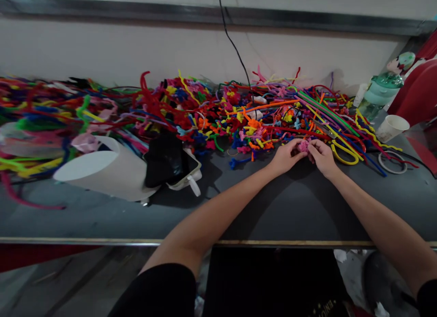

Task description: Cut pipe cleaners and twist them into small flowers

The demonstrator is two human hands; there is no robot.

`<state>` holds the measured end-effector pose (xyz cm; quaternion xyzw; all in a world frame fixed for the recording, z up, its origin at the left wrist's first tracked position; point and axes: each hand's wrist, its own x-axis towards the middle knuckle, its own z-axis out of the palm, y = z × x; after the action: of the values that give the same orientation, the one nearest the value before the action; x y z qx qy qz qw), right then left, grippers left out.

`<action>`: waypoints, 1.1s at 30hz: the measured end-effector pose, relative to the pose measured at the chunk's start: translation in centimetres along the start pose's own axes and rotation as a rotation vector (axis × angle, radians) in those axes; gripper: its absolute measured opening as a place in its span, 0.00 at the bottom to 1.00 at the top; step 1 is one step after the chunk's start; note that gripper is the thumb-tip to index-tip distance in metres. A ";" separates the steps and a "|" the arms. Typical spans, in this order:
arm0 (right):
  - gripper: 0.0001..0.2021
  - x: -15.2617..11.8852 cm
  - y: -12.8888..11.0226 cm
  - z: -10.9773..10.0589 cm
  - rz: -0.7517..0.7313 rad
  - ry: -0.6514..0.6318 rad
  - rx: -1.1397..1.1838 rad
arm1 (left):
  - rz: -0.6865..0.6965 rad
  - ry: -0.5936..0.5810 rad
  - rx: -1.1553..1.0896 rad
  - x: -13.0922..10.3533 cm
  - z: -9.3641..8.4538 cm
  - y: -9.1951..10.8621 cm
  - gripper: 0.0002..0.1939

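Between my two hands is a small pink fuzzy piece [303,146], which looks like bent pipe cleaner. My left hand [286,157] pinches it from the left with thumb and fingers. From the right, the fingertips of my right hand [322,157] close on the same piece. Both hands are just above the dark table [293,208], at the near edge of a heap of colourful pipe cleaners [266,121]. Its exact shape is partly hidden by my fingers. A yellow pipe cleaner loop [344,158] lies right beside my right hand.
A white curved holder [102,171] and a black phone-like device [169,162] stand on the left. On the right are a paper cup [392,127], a green-tinted bottle [378,94] and a pale ring [392,163]. A black cable [235,46] hangs down into the heap.
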<state>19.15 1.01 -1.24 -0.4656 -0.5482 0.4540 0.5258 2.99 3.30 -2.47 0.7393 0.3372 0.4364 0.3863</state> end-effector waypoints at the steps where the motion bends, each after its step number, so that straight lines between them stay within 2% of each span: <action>1: 0.16 0.0 0.0 0.0 -0.004 -0.007 -0.001 | -0.006 0.026 -0.008 0.0 0.0 -0.1 0.19; 7: 0.17 0.0 0.0 0.0 0.013 -0.003 0.003 | -0.010 0.062 -0.039 -0.1 -0.1 0.2 0.20; 11: 0.16 0.0 -0.2 0.2 0.030 -0.014 0.001 | -0.006 0.041 -0.007 -0.6 -0.3 0.9 0.15; 18: 0.12 0.3 -0.2 0.1 0.042 -0.030 0.034 | 0.095 -0.018 0.077 -0.5 -0.6 0.4 0.17; 23: 0.10 0.1 -0.2 0.1 0.068 -0.032 0.001 | 0.201 -0.003 0.125 -0.5 -0.6 0.4 0.14; 29: 0.10 -0.4 -0.5 0.2 0.042 -0.072 0.007 | 0.087 0.047 0.093 -0.7 -0.5 1.2 0.11; 33: 0.21 -0.5 -0.5 0.1 0.006 -0.096 0.026 | 0.055 0.127 0.085 -0.7 -0.5 1.4 0.09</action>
<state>19.04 0.40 -0.84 -0.4382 -0.5653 0.4846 0.5036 2.44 2.17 -1.38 0.7349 0.3591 0.4781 0.3201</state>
